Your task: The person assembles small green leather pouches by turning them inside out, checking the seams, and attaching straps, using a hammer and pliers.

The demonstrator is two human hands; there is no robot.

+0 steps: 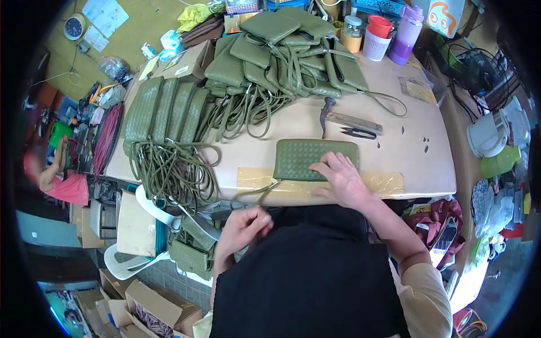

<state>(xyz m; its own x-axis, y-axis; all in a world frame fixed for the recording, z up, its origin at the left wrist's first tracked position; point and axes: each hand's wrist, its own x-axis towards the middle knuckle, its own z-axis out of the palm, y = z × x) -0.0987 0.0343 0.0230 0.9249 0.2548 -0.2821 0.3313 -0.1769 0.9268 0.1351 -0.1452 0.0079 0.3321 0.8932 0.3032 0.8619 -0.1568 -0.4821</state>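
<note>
One woven green pouch [304, 156], lying flat on the worktable [420, 146], right hand [341, 177] on its front right part, fingers loosely spread and half bent. Left hand [248, 225], fingers curled in, nearer the wearer than the pouch; whether it grips anything cannot be told. Hammer [349, 121] and black snips [359, 133], beyond the pouch.

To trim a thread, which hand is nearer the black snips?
Your right hand, on the green pouch in front of the snips; left hand is farther, by the table's near edge.
</note>
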